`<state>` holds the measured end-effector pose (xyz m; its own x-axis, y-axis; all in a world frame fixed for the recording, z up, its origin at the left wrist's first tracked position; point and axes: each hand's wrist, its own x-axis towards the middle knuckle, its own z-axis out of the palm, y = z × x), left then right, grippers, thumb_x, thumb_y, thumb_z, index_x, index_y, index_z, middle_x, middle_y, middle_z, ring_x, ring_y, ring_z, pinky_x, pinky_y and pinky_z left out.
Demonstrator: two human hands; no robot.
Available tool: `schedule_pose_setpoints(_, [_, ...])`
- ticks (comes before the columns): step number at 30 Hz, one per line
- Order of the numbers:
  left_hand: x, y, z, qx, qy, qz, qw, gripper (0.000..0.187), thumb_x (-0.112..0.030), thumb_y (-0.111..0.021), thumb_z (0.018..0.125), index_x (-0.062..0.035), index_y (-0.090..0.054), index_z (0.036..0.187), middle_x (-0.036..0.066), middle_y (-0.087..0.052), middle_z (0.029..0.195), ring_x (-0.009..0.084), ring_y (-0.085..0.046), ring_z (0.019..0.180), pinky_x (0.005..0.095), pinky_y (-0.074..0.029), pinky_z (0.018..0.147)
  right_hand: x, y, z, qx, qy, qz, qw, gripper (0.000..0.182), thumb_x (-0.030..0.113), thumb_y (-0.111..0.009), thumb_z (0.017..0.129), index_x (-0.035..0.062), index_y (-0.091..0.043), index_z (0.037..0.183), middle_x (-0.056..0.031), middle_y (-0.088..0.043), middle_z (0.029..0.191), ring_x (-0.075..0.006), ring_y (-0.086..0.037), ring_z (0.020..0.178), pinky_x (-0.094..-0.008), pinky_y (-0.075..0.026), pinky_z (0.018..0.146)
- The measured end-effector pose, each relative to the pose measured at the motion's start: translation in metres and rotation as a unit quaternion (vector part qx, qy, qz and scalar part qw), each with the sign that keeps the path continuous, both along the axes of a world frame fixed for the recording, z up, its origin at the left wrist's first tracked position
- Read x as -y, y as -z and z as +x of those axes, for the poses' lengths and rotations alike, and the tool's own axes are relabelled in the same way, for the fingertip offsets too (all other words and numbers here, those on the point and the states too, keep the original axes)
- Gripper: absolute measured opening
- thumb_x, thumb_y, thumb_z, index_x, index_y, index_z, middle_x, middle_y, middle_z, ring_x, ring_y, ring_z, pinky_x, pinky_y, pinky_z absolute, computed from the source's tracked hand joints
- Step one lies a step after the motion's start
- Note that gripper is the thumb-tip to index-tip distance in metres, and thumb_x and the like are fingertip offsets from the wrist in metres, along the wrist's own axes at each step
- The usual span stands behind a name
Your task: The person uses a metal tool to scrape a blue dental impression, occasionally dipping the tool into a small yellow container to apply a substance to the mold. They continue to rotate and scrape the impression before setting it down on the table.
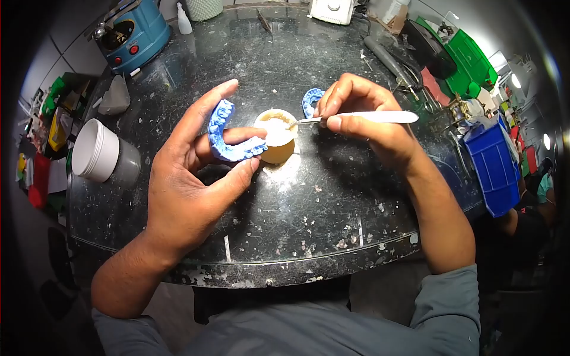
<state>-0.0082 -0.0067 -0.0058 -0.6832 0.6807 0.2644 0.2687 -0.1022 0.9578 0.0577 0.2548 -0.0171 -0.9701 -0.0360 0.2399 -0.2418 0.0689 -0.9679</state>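
Note:
Between the thumb and fingers of my left hand (189,187) is a blue horseshoe-shaped dental arch model (217,135), its teeth facing up and inward. The index finger stretches up past one end. My right hand (385,141) pinches a slim dental instrument (386,117) with a thick white handle and thin metal tip. That tip reaches over a small round cup (278,156), whose bright inside holds pale material. One end of the model overlaps the cup's left edge in this view. Behind my right fingers lies a second blue dental arch (309,102) on the table.
A white tub (96,151) and a blue machine with red buttons (133,38) stand at the left on the black table (297,231). At the right are a grey handpiece (385,58), a green case (469,59) and a blue bin (490,166). Another person's arm (509,223) shows beyond.

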Motion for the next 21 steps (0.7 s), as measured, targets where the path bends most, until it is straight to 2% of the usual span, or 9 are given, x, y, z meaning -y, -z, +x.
schedule_pose_setpoints(5, [0.002,0.002,-0.002,-0.005,-0.005,0.0,1.0,0.074,0.005,-0.066,0.084,0.0018,-0.029,0.147,0.021,-0.068,0.111,0.0163,-0.066,0.102,0.0268,-0.049,0.094,-0.017,-0.001,-0.002,-0.044,0.031,-0.023,0.998,0.011,0.011,-0.064,0.085,0.0037,-0.06,0.091,-0.0063,-0.064,0.092,-0.0128,-0.06,0.088,-0.027,-0.047,0.081])
schedule_pose_setpoints(8, [0.003,-0.001,-0.001,-0.016,-0.01,0.036,0.999,0.075,0.005,-0.067,0.083,0.0027,-0.03,0.148,0.014,-0.066,0.106,0.0122,-0.063,0.098,0.023,-0.048,0.091,0.004,-0.009,0.003,-0.056,0.066,-0.086,0.992,0.015,0.013,-0.061,0.089,0.0014,-0.061,0.1,-0.0083,-0.066,0.095,-0.0159,-0.065,0.09,-0.0294,-0.05,0.082])
schedule_pose_setpoints(10, [0.006,-0.005,-0.002,-0.069,-0.004,0.034,0.997,0.077,0.005,-0.069,0.081,0.0038,-0.03,0.148,0.006,-0.057,0.102,0.0077,-0.056,0.093,0.0191,-0.045,0.086,0.016,-0.011,0.006,-0.07,0.043,-0.114,0.99,0.018,0.013,-0.06,0.091,0.0005,-0.062,0.104,-0.009,-0.066,0.096,-0.0179,-0.066,0.09,-0.0311,-0.051,0.083])
schedule_pose_setpoints(11, [0.005,-0.005,-0.002,-0.068,-0.01,0.033,0.997,0.077,0.005,-0.069,0.081,0.0038,-0.03,0.148,0.006,-0.057,0.102,0.0077,-0.056,0.093,0.0191,-0.045,0.086,0.02,-0.01,0.007,-0.084,0.025,-0.141,0.986,0.02,0.014,-0.058,0.094,-0.0004,-0.062,0.108,-0.0098,-0.067,0.098,-0.02,-0.068,0.091,-0.0327,-0.053,0.083])
schedule_pose_setpoints(13, [0.003,-0.003,-0.001,-0.041,-0.007,0.066,0.997,0.079,0.006,-0.071,0.08,0.0037,-0.031,0.148,0.002,-0.046,0.101,0.0055,-0.049,0.091,0.0172,-0.043,0.083,0.026,-0.01,0.009,-0.096,-0.01,-0.122,0.988,0.027,0.018,-0.055,0.098,-0.0025,-0.06,0.114,-0.0121,-0.067,0.104,-0.0237,-0.07,0.094,-0.0347,-0.055,0.083])
schedule_pose_setpoints(15, [0.005,0.001,-0.004,-0.001,0.016,0.081,0.997,0.081,0.007,-0.071,0.08,0.0024,-0.03,0.149,0.002,-0.047,0.104,0.0056,-0.05,0.096,0.0172,-0.043,0.085,0.041,-0.016,0.016,-0.078,0.021,-0.081,0.993,0.044,0.036,-0.048,0.101,-0.0042,-0.054,0.119,-0.0174,-0.069,0.095,-0.0278,-0.07,0.093,-0.0372,-0.055,0.081])
schedule_pose_setpoints(16, [0.004,0.001,-0.003,0.024,0.014,0.093,0.995,0.081,0.008,-0.07,0.08,0.0018,-0.029,0.15,0.003,-0.048,0.105,0.0058,-0.05,0.098,0.0177,-0.044,0.087,0.049,-0.019,0.019,-0.068,0.052,-0.031,0.996,0.053,0.042,-0.039,0.104,-0.0059,-0.051,0.123,-0.022,-0.069,0.099,-0.0306,-0.07,0.095,-0.0386,-0.056,0.082])
schedule_pose_setpoints(17, [0.003,0.001,-0.002,0.05,0.014,0.105,0.993,0.081,0.008,-0.07,0.081,0.0013,-0.028,0.15,0.003,-0.048,0.106,0.0059,-0.05,0.1,0.0182,-0.045,0.088,0.054,-0.018,0.018,-0.067,0.052,-0.031,0.996,0.053,0.042,-0.039,0.104,-0.0059,-0.051,0.123,-0.022,-0.069,0.099,-0.0306,-0.07,0.095,-0.0386,-0.056,0.082])
schedule_pose_setpoints(21, [0.002,-0.001,-0.004,0.001,0.014,0.088,0.996,0.073,0.007,-0.07,0.082,0.0019,-0.034,0.146,0.007,-0.051,0.116,0.0079,-0.052,0.103,0.022,-0.047,0.094,0.054,-0.015,0.017,-0.128,0.056,-0.025,0.99,0.062,0.048,-0.028,0.105,-0.0069,-0.049,0.124,-0.0249,-0.069,0.102,-0.031,-0.07,0.095,-0.0386,-0.056,0.082])
